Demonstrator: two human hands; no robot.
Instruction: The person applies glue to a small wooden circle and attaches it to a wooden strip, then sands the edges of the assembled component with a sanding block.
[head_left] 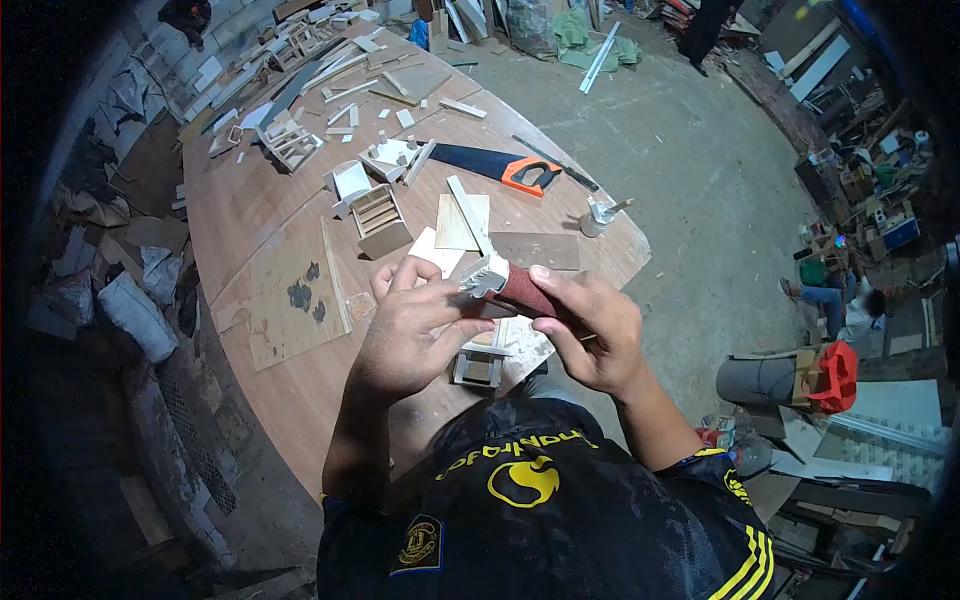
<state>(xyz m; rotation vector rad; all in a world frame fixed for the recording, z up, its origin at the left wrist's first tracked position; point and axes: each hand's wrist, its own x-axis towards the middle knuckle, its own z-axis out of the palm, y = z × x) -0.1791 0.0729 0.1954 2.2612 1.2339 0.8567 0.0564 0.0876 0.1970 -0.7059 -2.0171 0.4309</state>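
Above the near part of the wooden table, my right hand (598, 330) grips a dark red sandpaper piece (525, 290) between thumb and fingers. At the sandpaper's left end is a small whitish wooden piece (484, 275), pinched by the fingers of my left hand (410, 335). The sandpaper touches or partly wraps this piece; which one is unclear. Below my hands stands a small wooden frame piece (480, 367). Beyond them lie a thin wood strip (468, 213) and a light square board (452, 225).
The wooden table (230, 200) bears a handsaw (490, 165), small wooden models (382, 218), a whitish container (596, 218) and scattered offcuts. A grey bucket (750, 380) stands on the floor at right. Another person (855, 310) sits at far right; someone in dark clothing (706, 30) stands at the top.
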